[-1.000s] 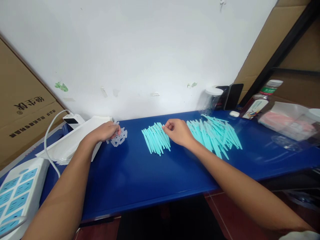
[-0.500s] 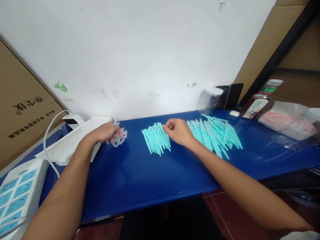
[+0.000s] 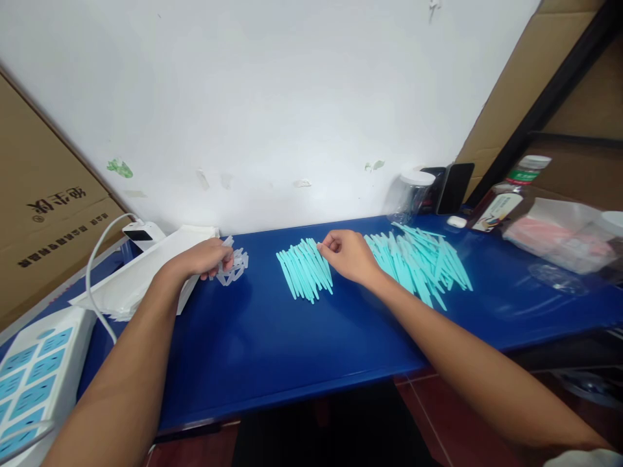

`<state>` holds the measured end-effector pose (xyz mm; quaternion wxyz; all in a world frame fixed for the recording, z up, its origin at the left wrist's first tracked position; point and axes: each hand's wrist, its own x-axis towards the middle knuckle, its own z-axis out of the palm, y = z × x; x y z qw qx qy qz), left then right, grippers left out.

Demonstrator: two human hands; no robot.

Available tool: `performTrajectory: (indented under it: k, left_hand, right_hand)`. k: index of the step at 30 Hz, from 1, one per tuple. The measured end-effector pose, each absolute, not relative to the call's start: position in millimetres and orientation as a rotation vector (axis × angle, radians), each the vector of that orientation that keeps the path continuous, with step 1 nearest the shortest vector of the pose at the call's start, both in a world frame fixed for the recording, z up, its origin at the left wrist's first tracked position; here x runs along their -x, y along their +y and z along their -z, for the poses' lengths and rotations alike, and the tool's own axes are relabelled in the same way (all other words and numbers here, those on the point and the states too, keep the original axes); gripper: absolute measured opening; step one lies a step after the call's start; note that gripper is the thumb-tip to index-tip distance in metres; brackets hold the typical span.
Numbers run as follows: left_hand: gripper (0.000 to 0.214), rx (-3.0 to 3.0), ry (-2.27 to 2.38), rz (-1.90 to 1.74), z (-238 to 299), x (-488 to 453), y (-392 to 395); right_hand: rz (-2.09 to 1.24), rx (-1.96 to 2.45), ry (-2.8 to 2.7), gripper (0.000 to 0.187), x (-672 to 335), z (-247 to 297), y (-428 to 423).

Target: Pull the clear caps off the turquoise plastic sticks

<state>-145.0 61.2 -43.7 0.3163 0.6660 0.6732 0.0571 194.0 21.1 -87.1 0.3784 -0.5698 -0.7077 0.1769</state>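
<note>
My left hand [image 3: 211, 257] reaches over the small pile of clear plastic pieces [image 3: 237, 267], its fingers curled down at the pile's left side. Whatever lies between those fingertips is hidden. A row of slim turquoise plastic sticks [image 3: 302, 269] lies roughly side by side on the blue table [image 3: 272, 337]. My right hand [image 3: 348, 254] is closed in a pinch at the upper right end of this row, thumb and forefinger on the tip of a stick. Behind the right wrist spreads a larger, looser heap of turquoise sticks [image 3: 418, 259].
White plastic bags [image 3: 146, 279] lie under my left forearm, near a power strip [image 3: 46, 376] and a white cable [image 3: 90, 279]. Along the right stand a clear jar [image 3: 411, 194], a dark phone [image 3: 455, 188], a bottle [image 3: 506, 194] and a bag with pink contents [image 3: 559, 233]. A wall closes off the back.
The left fingers have curled in and drawn slightly left and down at the clear pieces. My right hand keeps its pinch at the stick row.
</note>
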Motion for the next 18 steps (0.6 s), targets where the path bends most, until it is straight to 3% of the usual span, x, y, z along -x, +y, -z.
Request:
performTrajectory:
  k: [18]
  left_hand:
    - [0.024, -1.762, 1.722, -0.192, 49.8, 150.9, 67.4]
  right_hand:
    - [-0.444, 1.449, -1.816, 0.019, -193.7, 88.4, 22.7]
